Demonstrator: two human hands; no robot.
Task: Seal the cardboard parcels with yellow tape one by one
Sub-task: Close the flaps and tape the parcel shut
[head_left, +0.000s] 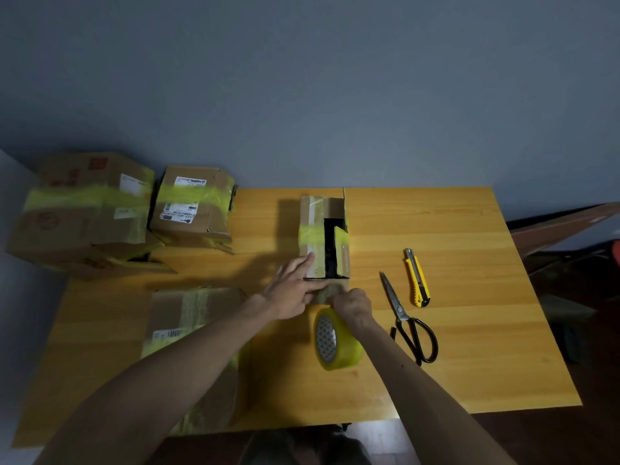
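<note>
A small cardboard parcel (322, 236) stands in the middle of the wooden table (453, 330), its top flaps parted over a dark gap, with a yellow tape band across it. My left hand (292, 290) rests on the parcel's near left corner, fingers straight, thumb on the near face. My right hand (352, 305) grips the top of the yellow tape roll (335, 340), which stands on edge just in front of the parcel. The right fingertips press against the parcel's near face; the tape end there is hidden.
Black scissors (407, 318) and a yellow utility knife (417, 277) lie to the right of the roll. A flat taped parcel (188, 317) lies under my left forearm. Two taped parcels (84, 213) (193, 206) sit at the far left.
</note>
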